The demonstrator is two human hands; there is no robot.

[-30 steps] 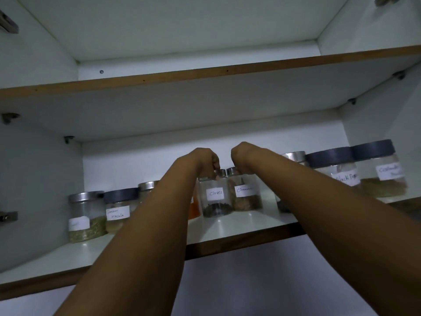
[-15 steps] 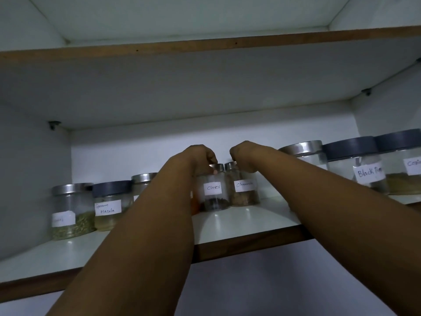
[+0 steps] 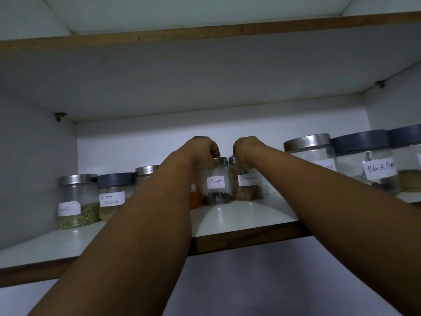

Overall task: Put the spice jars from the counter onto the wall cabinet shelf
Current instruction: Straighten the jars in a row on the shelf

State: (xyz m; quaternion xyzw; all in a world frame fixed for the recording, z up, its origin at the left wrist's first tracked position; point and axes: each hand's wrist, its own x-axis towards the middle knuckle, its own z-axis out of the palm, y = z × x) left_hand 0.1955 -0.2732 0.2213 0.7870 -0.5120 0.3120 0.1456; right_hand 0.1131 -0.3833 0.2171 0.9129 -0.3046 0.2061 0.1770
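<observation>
Two small glass jars stand side by side on the white cabinet shelf [image 3: 241, 217]. The Cloves jar [image 3: 217, 190] is on the left, the Cinnamon jar [image 3: 248, 188] on the right. My left hand [image 3: 202, 151] reaches in over the Cloves jar and grips its metal lid from above. Over the Cinnamon jar, my right hand [image 3: 246, 147] grips the lid the same way. Both jars sit upright on the shelf and touch each other. An orange-filled jar [image 3: 195, 198] is mostly hidden behind my left forearm.
On the left stand a fennel jar [image 3: 77, 201], a Garam Masala jar [image 3: 114, 197] and a steel-lidded jar [image 3: 145, 176]. On the right are a large steel-lidded jar [image 3: 309, 153], a Black Pepper jar [image 3: 366, 163] and one more at the edge. An upper shelf [image 3: 205, 35] runs overhead.
The view has moved closer and slightly right. Both hands stay on the lids of the two small jars, which have settled a little further back on the shelf.
</observation>
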